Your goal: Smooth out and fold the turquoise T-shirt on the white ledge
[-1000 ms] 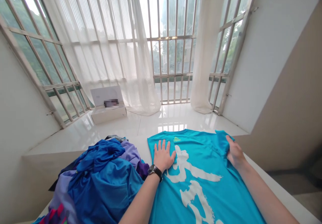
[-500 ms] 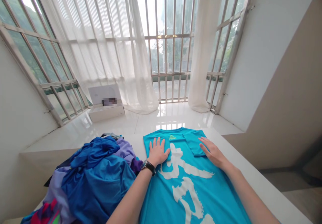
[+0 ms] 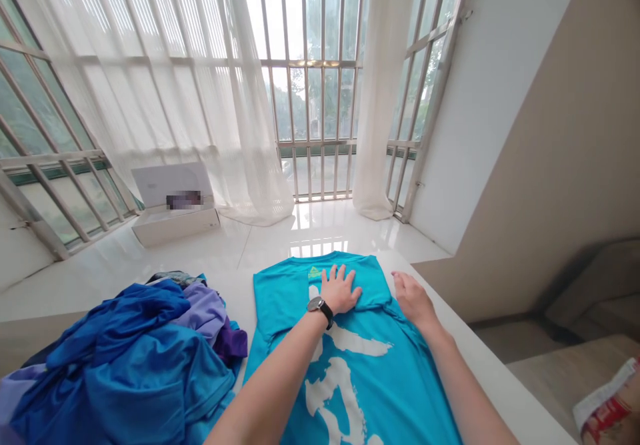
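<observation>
A turquoise T-shirt (image 3: 280, 291) with large white brush-style characters lies spread on the white ledge, its neckline towards the window. My left hand (image 3: 341, 289), with a black-strapped watch on the wrist, presses flat on the upper part of the shirt, fingers spread, just right of a small green logo. At the shirt's upper right edge is my right hand (image 3: 413, 298), its fingers curled together by the sleeve; the thumb and the exact grip are hidden. Left of the shirt sits a heap of crumpled blue and purple clothes (image 3: 140, 358).
An open white box (image 3: 175, 225) with a blurred-out item stands on the sill (image 3: 265, 238) at the back left. Sheer curtains (image 3: 250, 165) hang before the barred window. Beyond the ledge's right edge, lower down, lies a red and white package (image 3: 610, 405).
The view has turned to the right. My left hand has slid right across the shirt, past the logo. My right hand has moved off the sleeve to the shirt's right edge, and its fingers have curled.
</observation>
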Demonstrator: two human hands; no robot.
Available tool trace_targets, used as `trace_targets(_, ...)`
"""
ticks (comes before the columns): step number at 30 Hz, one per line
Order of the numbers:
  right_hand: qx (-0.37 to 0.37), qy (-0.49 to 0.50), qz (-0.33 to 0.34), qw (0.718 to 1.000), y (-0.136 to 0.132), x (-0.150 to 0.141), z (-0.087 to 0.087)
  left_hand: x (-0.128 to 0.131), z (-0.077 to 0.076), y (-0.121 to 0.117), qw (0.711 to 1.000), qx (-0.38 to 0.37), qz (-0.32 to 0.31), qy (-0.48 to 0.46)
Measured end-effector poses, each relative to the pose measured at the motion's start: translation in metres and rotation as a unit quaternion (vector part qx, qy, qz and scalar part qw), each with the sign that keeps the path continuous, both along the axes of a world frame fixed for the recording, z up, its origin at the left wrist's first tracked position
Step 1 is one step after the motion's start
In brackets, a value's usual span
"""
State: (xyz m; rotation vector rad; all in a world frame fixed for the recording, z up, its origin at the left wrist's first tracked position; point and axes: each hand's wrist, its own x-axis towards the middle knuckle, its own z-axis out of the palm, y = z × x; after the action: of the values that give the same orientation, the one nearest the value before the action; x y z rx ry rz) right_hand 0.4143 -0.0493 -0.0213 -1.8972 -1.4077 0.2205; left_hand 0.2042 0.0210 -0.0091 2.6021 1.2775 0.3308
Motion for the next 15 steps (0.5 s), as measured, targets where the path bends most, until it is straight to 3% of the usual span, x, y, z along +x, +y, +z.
trace_targets(4,-0.013,0.029,-0.011,0.999,0.002,-0.001,0.001,0.0,-0.012,0.002,1.0,0.001,0.002,-0.006)
trace_targets(8,-0.017,0.083,-0.027,0.996,-0.013,0.003,0.023,-0.003,-0.006,0.005,1.0,-0.01,0.01,-0.004)
trace_targets(10,-0.002,0.106,-0.044,0.993,-0.046,0.006,0.04,-0.003,0.0,0.004,1.0,-0.01,0.012,-0.006)
trace_targets(12,0.03,0.131,-0.068,0.989,-0.1,0.008,0.049,-0.003,0.007,-0.003,1.0,-0.002,0.001,-0.016)
trace_targets(15,0.121,0.24,-0.166,0.949,-0.204,0.008,0.031,0.001,0.013,-0.026,0.999,0.003,-0.026,-0.041)
